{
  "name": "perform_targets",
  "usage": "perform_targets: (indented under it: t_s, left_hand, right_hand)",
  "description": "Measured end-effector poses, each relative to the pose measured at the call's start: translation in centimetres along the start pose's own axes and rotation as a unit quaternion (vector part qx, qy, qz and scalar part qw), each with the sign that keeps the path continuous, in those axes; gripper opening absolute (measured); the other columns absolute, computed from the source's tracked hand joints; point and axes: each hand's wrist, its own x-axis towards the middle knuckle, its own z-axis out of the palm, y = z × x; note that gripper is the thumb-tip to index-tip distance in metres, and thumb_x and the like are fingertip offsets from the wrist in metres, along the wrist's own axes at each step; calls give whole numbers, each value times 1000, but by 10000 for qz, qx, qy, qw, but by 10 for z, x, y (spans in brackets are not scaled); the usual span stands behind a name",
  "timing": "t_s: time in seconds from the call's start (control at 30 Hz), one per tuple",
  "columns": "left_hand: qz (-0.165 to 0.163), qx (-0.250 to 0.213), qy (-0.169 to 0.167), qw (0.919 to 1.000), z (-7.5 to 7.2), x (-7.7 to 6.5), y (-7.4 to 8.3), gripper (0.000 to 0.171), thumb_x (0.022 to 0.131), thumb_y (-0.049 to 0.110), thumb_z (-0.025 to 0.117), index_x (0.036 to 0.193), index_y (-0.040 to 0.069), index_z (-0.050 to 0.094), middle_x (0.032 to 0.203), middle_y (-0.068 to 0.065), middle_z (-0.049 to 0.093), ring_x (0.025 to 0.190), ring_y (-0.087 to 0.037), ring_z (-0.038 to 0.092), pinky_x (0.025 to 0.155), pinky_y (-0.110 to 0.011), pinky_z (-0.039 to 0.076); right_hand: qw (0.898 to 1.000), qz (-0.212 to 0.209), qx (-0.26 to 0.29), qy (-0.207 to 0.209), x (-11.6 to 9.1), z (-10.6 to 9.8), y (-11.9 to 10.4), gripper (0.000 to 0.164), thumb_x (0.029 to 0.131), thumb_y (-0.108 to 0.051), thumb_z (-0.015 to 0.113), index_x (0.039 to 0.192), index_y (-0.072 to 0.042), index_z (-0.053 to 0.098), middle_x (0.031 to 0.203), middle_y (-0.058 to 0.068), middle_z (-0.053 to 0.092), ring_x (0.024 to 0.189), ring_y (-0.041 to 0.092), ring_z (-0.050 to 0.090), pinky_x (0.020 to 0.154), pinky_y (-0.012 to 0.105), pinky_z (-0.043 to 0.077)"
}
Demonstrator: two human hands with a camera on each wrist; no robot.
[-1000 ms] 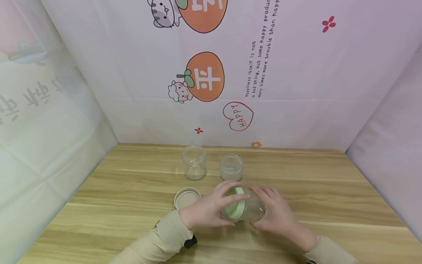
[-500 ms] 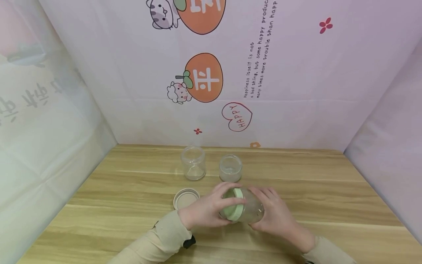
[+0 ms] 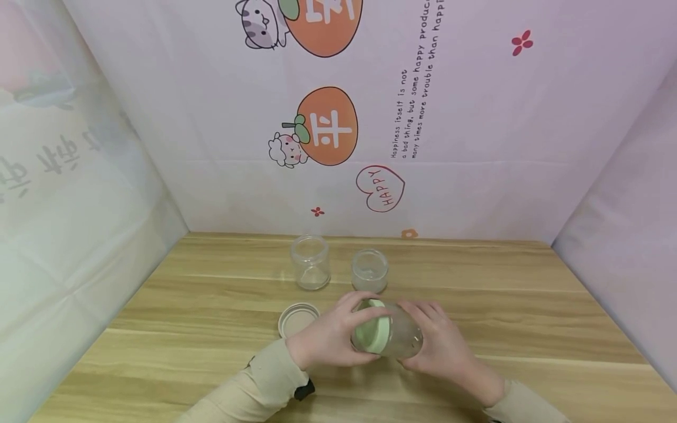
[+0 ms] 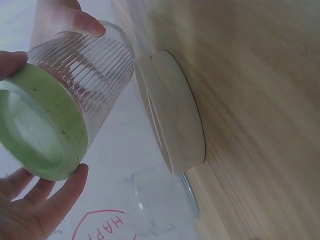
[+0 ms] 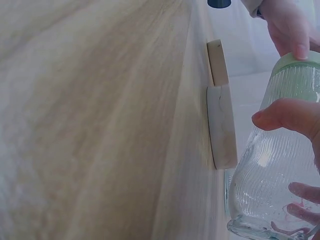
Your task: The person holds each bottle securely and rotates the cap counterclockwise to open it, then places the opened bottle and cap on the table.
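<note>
A ribbed clear glass jar (image 3: pixel 404 332) with a light green lid (image 3: pixel 378 328) is held on its side over the table, lid end to the left. The lid's middle is see-through in the left wrist view. My left hand (image 3: pixel 335 335) grips the lid by its rim, thumb and fingers spread around it. At the other end, my right hand (image 3: pixel 444 346) holds the jar's glass body. The right wrist view shows the right thumb across the ribbed glass and fingers visible through it.
Behind the hands stand a taller clear glass jar (image 3: pixel 311 263) and a shorter one (image 3: pixel 369 270), both lidless. A beige lid (image 3: pixel 298 320) lies beside the left wrist, partly covered by it. In the right wrist view, a tan lid (image 5: pixel 217 62) and a pale lid (image 5: pixel 222 127) rest on the table.
The green lid and the left fingers on it have shifted slightly left. Both hands keep their hold on the jar, and the other jars stay put.
</note>
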Motion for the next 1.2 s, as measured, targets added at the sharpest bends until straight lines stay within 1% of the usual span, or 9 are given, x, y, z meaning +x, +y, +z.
perform_targets:
  t_s: [0.27,0.43,0.53,0.67,0.83,0.9,1.0,1.13,1.2]
  left_hand:
    - [-605,79,136,9980,2,0,4,72,67,37,83,129,19,53,124,-6,50,108,-19,53,87,-28,50]
    - [-1256,-598,113,9902,1,1,5,69,72,35,79,133,20,50,121,-6,52,98,-15,53,73,-22,53]
    - [-1441,-926,81,9852,1,2,4,67,74,32,78,133,20,49,122,-7,51,96,-15,54,65,-18,53]
    - [-1469,-1067,25,9834,0,2,3,68,75,30,78,134,19,48,124,-8,50,101,-17,54,68,-15,52]
    - [-1579,-1452,177,9766,0,1,3,70,75,25,78,136,15,44,129,-7,49,110,-19,53,81,-22,53]
    - [-1708,-1758,312,9690,1,1,3,71,75,21,78,136,15,42,131,-7,47,115,-21,52,88,-26,52]
    - [-1996,-2349,513,9499,2,2,4,71,75,16,78,135,16,40,133,-4,46,121,-24,50,97,-30,48]
    - [-2374,-2973,642,9226,5,6,6,70,73,14,80,132,17,42,131,-1,47,122,-24,51,103,-31,43]
    - [-2470,-3086,631,9164,8,8,7,70,73,15,81,131,18,43,130,-1,49,119,-23,52,104,-31,42]
  right_hand:
    - [10000,87,-15,-22,0,0,-1,96,36,-24,93,123,-7,55,106,7,64,99,26,56,72,44,55]
    - [9999,113,51,16,0,0,1,95,36,-23,93,122,-8,55,106,8,63,97,27,57,73,45,55]
    - [9999,105,104,36,0,0,3,96,36,-22,93,123,-8,55,107,9,63,98,28,57,73,48,55]
    - [9998,149,154,31,-1,0,4,96,36,-22,93,123,-7,55,108,11,63,98,30,57,72,49,55]
    - [9986,334,379,161,-2,-1,6,94,36,-20,93,122,-6,55,107,10,63,99,28,56,77,50,53]
    - [9973,370,570,268,-2,-3,8,93,37,-17,93,121,-6,56,108,7,64,99,26,56,80,49,51]
    - [9940,503,826,520,-3,-7,12,92,36,-15,92,120,-5,57,108,7,65,99,23,56,82,48,47]
    - [9845,1242,994,736,-7,-17,15,95,36,-11,92,123,-2,55,111,13,64,99,25,54,82,48,45]
    - [9771,1669,1094,732,-9,-23,17,98,38,-9,92,127,-1,52,114,17,62,101,28,54,82,51,45]
